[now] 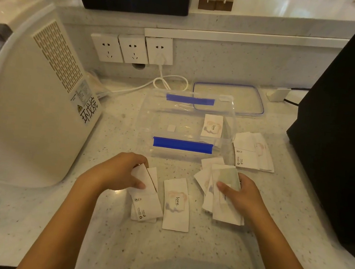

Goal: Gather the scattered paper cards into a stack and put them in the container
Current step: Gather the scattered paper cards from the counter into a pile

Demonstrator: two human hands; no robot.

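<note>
1. Left hand (pixel 121 170): curled, thumb on top and fingers behind, pinching a small overlapped bunch of cards (pixel 146 199) at its upper end. The lower end of the bunch lies on the speckled counter (pixel 116 238).
2. Right hand (pixel 239 194): fingers loosely spread and pressed flat on a fanned pile of cards (pixel 220 196); thumb lies across the top card. The pile rests on the counter, just in front of the container's right corner.
3. Between the 2 hands, 1 single card (pixel 176 204) lies face up, printed "love." (apart from both hands, just beside the left bunch).
4. A further loose heap of cards (pixel 253 151) sits on the counter to the right of the container, touching or nearly touching its wall; cannot tell which.
5. Clear plastic container (pixel 186 124): open, with 2 blue clips, near side and far side. 1 "love" card (pixel 212 126) is inside at the right end.
6. The container's lid (pixel 238 97), clear with a blue rim, lies flat behind it.
7. Surroundings: a white appliance (pixel 33 87) stands at left; 3 wall sockets (pixel 132 48) behind, 1 with a white cable plugged in.
</note>
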